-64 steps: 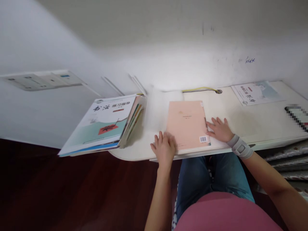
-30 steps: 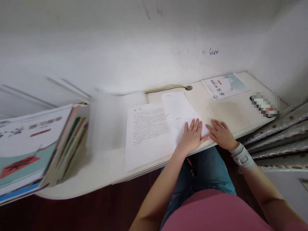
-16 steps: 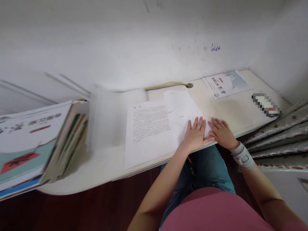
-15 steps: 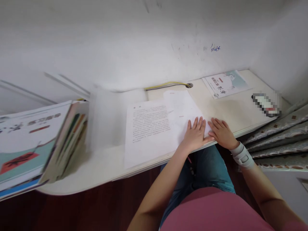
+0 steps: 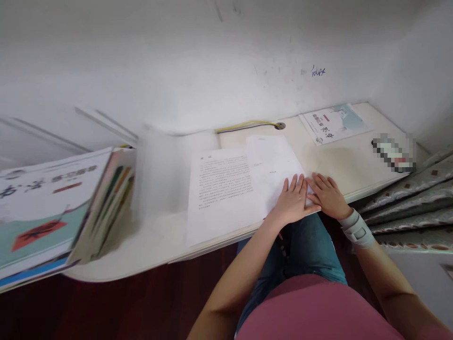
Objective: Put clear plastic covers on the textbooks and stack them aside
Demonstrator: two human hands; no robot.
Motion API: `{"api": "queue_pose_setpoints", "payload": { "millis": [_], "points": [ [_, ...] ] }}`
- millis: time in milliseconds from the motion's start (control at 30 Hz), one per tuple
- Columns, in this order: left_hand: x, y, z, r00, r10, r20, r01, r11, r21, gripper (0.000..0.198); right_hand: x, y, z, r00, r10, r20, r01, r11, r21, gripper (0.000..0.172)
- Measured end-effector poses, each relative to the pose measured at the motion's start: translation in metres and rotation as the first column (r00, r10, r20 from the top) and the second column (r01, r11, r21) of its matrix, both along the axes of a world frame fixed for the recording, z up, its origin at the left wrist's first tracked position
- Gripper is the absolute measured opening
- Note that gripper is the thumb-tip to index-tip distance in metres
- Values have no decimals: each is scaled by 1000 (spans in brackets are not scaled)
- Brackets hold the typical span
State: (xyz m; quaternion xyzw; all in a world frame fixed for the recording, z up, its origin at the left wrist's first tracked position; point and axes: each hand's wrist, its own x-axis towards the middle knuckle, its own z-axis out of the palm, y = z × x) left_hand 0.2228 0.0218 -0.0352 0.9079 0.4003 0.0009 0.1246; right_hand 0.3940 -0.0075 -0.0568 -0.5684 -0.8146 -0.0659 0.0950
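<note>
My left hand (image 5: 293, 200) lies flat on the right side of a white paper sheet (image 5: 274, 156), fingers stretched out. Beside it, my right hand (image 5: 329, 196) rests flat at the sheet's lower right corner, with a pale band around the wrist. The two hands nearly touch. Left of the blank-looking part lies a page with printed lines of text (image 5: 222, 203). How these pages join is hard to tell. Both hands are open and grasp nothing.
A thick stack of books (image 5: 46, 208) stands at the left of the white desk (image 5: 155, 250), near a blurred translucent sheet (image 5: 159, 174). A thin booklet (image 5: 332, 123) and a pixelated phone-like object (image 5: 392, 153) lie to the right. A yellow cable (image 5: 247, 125) runs along the wall.
My left hand and the paper have shifted slightly right, closer to my right hand. The right hand has stayed nearly in place. The view has also moved a little.
</note>
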Motion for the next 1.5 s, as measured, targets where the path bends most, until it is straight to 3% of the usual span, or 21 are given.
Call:
{"api": "queue_pose_setpoints", "payload": {
  "millis": [133,233,400,533,800,1500],
  "points": [
    [-6,4,5,997,-54,47,56,997,-46,101,1,0,-1,1000,-2,11,2,1000,13,53],
    [-13,6,18,996,-69,64,73,996,-60,95,0,1,-3,1000,-7,15,7,1000,17,52],
    [-30,15,36,981,139,-137,-129,988,82,80,-2,-1,-4,1000,-6,6,6,1000,26,51],
    [-36,25,32,959,147,-242,-145,989,25,75,8,6,1,999,17,-31,-17,1000,5,49],
    [-37,23,25,970,120,-212,-121,993,7,80,48,44,-1,995,-96,-25,94,994,-55,54],
    [-25,28,19,985,72,-156,-77,997,-25,76,46,42,0,995,-93,-20,91,992,-86,55]
  ]
}}
